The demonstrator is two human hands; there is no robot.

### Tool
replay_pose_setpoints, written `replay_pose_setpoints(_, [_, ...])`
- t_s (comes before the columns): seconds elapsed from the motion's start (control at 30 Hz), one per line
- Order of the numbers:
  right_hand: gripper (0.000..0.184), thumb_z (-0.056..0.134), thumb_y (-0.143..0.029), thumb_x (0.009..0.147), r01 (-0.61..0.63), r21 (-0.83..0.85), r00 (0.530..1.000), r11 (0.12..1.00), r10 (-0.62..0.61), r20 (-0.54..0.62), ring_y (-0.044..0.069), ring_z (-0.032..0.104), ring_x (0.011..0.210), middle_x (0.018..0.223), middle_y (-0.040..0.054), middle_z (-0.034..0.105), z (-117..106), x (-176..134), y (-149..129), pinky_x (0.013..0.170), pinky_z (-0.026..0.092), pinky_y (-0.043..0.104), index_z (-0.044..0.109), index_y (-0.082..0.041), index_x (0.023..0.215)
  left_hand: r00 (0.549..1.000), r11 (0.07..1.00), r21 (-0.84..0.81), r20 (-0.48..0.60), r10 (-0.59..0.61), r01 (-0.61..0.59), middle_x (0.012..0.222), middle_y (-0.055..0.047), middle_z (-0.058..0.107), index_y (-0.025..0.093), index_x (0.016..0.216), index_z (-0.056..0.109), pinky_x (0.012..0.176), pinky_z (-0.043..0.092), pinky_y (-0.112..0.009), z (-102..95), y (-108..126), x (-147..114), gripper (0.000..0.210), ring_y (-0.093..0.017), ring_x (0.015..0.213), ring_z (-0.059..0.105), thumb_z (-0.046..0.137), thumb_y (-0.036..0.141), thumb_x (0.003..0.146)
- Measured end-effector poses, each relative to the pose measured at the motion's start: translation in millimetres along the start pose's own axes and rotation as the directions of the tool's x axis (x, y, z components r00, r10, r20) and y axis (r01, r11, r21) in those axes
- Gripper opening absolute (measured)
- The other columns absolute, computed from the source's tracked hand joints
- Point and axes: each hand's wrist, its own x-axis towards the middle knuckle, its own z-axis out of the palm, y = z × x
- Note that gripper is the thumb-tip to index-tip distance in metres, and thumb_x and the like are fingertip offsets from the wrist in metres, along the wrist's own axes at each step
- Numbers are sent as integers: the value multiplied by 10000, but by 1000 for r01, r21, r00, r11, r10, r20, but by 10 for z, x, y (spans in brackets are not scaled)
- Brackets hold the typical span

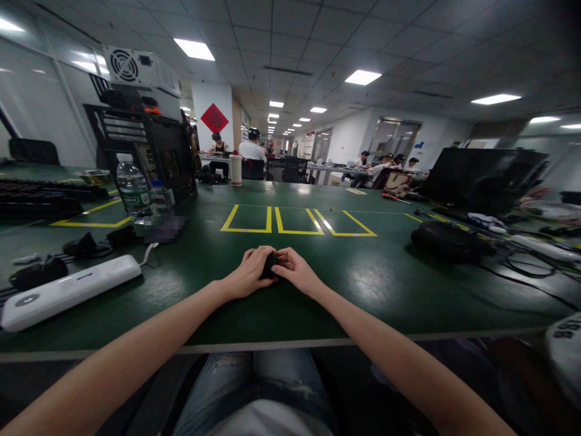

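Both hands meet over the green table, just in front of the yellow tape frames. A small black object (269,266) sits between them, mostly covered by fingers; its kind cannot be made out. My left hand (250,271) is closed round its left side, fingers curled over the top. My right hand (297,268) pinches its right side with thumb and fingertips. Whether the object rests on the table or is held slightly above it cannot be seen.
The green table (190,315) carries tape rectangles (297,232) ahead. At left are a white power strip (72,290), a water bottle (134,191) and an opened computer case (167,151). At right lie a black pouch (447,241), cables and a monitor (481,178). People sit farther back.
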Motion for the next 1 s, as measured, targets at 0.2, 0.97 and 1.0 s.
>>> replay_pose_setpoints(0.2, [283,609,-319,660,26,-23,999,999,-26,21,126,563,789,888,-1,537,15,-49,-54,732,465,298,467,-198,873,1000,1000,1,-8,-2,2,1126,-80,427,200,1164,271,942,241,-395,3,-5,-6,545,-211,1081,390,560,286,710])
replay_pose_setpoints(0.97, [305,602,-300,666,66,-33,997,997,-64,53,127,566,806,925,-9,515,64,-53,-89,739,471,292,462,-208,920,999,999,-8,-8,-52,52,1097,-63,436,217,1153,286,923,255,-404,-33,8,-56,500,-207,1044,415,537,268,723])
replay_pose_setpoints(1.0, [287,587,-309,680,65,-32,997,997,-63,54,123,568,789,919,-9,515,71,-51,-91,724,473,286,463,-207,918,998,999,-7,-14,-54,54,1090,-61,439,216,1150,287,922,255,-403,-32,6,-64,503,-207,1041,416,542,271,720])
